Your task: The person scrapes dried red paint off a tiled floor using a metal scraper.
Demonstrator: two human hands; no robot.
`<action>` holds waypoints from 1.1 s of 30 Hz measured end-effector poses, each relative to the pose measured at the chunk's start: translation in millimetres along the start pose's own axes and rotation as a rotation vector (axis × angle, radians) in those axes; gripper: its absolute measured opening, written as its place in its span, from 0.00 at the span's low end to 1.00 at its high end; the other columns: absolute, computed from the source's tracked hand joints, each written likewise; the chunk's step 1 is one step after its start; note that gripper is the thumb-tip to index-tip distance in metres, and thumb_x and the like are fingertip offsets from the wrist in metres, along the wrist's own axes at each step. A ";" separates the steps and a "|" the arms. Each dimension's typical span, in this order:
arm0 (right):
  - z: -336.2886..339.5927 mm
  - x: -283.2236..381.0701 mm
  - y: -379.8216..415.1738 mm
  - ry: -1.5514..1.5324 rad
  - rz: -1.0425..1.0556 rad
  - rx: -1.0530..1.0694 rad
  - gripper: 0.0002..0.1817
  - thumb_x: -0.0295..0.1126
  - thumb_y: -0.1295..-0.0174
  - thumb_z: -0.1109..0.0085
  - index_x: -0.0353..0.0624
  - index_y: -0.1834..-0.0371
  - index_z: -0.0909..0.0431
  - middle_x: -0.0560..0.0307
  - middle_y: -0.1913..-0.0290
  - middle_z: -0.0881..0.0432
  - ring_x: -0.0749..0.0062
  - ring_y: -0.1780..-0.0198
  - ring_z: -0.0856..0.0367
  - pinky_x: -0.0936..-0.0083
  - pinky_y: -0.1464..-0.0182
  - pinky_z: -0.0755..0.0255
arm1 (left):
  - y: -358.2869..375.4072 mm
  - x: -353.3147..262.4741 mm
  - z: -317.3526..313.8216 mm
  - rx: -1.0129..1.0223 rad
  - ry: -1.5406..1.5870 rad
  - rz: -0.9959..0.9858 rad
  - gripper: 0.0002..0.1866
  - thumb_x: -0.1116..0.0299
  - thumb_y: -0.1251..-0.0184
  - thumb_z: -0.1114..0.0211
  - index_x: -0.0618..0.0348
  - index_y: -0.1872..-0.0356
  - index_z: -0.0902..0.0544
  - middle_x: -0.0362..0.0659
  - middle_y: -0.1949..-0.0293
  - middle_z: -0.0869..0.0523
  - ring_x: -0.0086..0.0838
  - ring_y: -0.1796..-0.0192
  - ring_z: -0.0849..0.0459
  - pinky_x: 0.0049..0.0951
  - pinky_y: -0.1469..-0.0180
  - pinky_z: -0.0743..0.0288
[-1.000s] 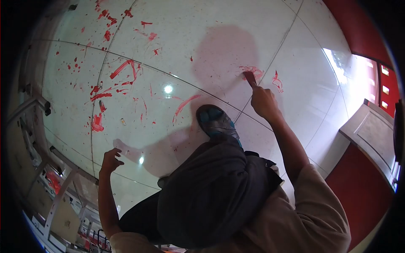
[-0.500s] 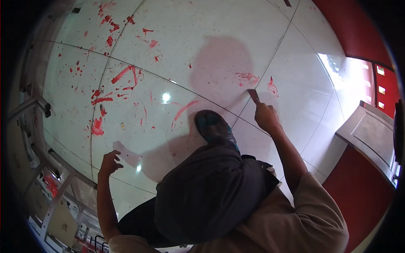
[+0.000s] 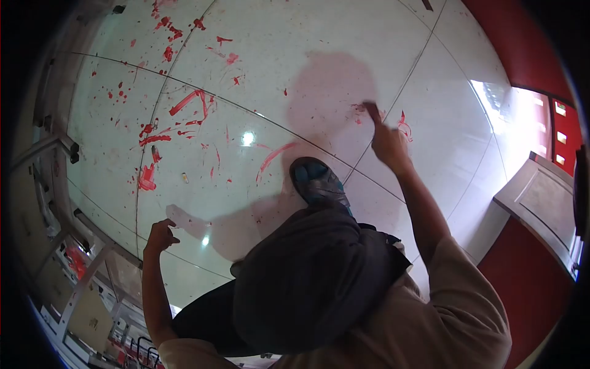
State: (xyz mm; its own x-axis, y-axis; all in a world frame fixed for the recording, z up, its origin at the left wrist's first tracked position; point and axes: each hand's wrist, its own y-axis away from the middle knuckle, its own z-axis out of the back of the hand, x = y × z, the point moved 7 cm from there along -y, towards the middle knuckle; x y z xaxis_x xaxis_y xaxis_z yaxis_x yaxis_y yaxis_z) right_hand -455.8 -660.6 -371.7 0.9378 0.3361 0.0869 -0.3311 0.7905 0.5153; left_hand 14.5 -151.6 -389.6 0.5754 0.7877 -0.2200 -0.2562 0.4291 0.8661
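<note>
My right hand (image 3: 390, 147) is closed around a flat, dark reddish-brown scraper (image 3: 370, 111); its handle is hidden in my fist. The scraper's tip is at a smeared red patch on the white tiled floor (image 3: 246, 203). Just right of that hand is a red curved mark (image 3: 404, 127). My left hand (image 3: 161, 235) hangs above the floor on the left, holding nothing, with its fingers loosely bent and the thumb apart. More red paint-like spots and streaks (image 3: 187, 104) lie across the tiles at the upper left.
My dark shoe (image 3: 316, 181) stands on the floor between my hands. Metal frames (image 3: 92, 277) line the left side. On the right are a red panel (image 3: 525, 270) and a grey framed panel (image 3: 544, 184). A small pale object (image 3: 185, 178) lies on the tiles.
My right hand has moved the scraper forward, from the tile near the joint onto the smeared red patch. My left hand stays in about the same place, fingers slightly more curled.
</note>
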 end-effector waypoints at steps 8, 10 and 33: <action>12.9 19.3 -14.3 -0.054 0.149 -0.174 0.37 0.26 0.42 0.53 0.64 0.28 0.48 0.36 0.72 0.19 0.39 0.67 0.18 0.47 0.67 0.25 | -6.7 -51.0 20.0 -0.119 -0.162 -0.188 0.15 0.71 0.62 0.20 0.62 0.74 0.18 0.44 0.80 0.17 0.31 0.75 0.17 0.30 0.70 0.24; 10.4 21.7 9.6 0.028 0.078 0.000 0.39 0.25 0.43 0.53 0.66 0.27 0.49 0.36 0.71 0.19 0.39 0.68 0.18 0.47 0.66 0.24 | -9.1 -49.8 14.6 -0.020 -0.216 -0.148 0.13 0.67 0.60 0.21 0.62 0.75 0.16 0.45 0.77 0.15 0.33 0.72 0.15 0.31 0.68 0.23; -27.4 42.2 68.2 0.096 0.128 0.151 0.37 0.26 0.40 0.57 0.62 0.25 0.52 0.30 0.71 0.20 0.36 0.65 0.18 0.43 0.62 0.24 | -14.9 -44.8 17.2 -0.169 -0.014 -0.256 0.27 0.77 0.56 0.25 0.60 0.49 0.19 0.48 0.54 0.14 0.35 0.54 0.14 0.32 0.51 0.20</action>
State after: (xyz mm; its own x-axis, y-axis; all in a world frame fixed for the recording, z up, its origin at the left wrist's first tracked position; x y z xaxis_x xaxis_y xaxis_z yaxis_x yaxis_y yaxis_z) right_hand -441.7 -578.4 -356.2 0.8723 0.4822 0.0816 -0.4209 0.6552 0.6274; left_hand 5.9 -200.9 -385.0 0.6484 0.6390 -0.4139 -0.2269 0.6811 0.6961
